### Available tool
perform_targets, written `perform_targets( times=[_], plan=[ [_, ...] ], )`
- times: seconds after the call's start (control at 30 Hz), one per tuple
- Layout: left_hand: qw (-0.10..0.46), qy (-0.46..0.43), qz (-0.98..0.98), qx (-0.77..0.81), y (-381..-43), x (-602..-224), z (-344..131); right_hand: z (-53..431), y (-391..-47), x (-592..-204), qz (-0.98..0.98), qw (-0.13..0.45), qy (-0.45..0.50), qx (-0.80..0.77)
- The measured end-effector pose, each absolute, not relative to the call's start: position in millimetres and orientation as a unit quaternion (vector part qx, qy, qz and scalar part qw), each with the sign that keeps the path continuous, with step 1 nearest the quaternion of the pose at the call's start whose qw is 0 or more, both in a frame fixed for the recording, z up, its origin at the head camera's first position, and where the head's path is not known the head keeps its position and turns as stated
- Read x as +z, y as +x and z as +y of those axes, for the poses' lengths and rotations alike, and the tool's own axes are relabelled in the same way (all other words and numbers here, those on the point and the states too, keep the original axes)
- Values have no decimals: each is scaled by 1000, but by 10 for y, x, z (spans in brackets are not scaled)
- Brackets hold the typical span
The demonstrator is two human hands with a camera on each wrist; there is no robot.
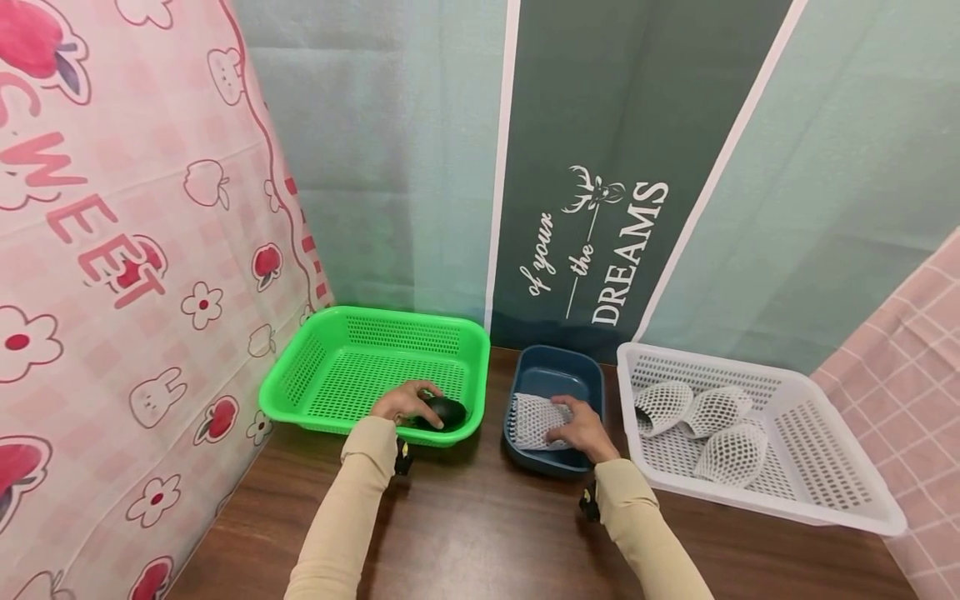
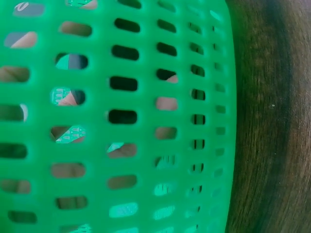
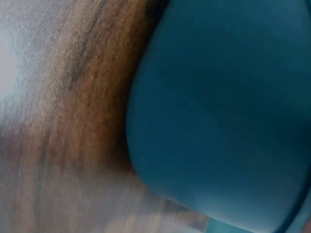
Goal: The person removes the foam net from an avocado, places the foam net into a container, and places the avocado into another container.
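My left hand [image 1: 408, 402] reaches over the near rim of the green basket [image 1: 300, 416] and grips a smooth, dark oval object [image 1: 447, 413] near the basket's front right corner. Through the slots of the basket wall [image 2: 97, 116], the left wrist view shows bits of skin and dark patches. My right hand [image 1: 582, 429] is in the small blue bin [image 1: 551, 357], with thumb and fingers on a white foam net sleeve [image 1: 534, 422] that lies across the bin. Only the bin's outer wall [image 3: 218, 111] shows in the right wrist view, hiding the hand.
A white basket [image 1: 847, 515] at the right contains several white foam nets [image 1: 731, 454]; something dark shows at the mouth of one. All three containers stand on a brown wooden table [image 1: 487, 525]. Fabric curtains [image 1: 382, 167] hang behind and at both sides.
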State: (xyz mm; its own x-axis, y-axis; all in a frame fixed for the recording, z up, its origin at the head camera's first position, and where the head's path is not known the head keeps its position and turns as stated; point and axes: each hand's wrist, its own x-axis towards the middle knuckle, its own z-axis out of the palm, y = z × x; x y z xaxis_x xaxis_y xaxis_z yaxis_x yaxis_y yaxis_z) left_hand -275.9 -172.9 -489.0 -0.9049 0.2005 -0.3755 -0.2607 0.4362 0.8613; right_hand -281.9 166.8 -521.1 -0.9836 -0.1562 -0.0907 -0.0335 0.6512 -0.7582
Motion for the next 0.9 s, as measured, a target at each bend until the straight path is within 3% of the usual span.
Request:
perform_targets(
  times=[0.5, 0.9],
  plan=[
    [185, -32, 838, 512, -2734, -4907, -1741, 1708, -2783, -5047, 908, 25, -95, -407],
    [169, -21, 842, 512, -2713, -4872, -1761, 1671, -2741, -4870, 880, 20, -109, -462]
  ],
)
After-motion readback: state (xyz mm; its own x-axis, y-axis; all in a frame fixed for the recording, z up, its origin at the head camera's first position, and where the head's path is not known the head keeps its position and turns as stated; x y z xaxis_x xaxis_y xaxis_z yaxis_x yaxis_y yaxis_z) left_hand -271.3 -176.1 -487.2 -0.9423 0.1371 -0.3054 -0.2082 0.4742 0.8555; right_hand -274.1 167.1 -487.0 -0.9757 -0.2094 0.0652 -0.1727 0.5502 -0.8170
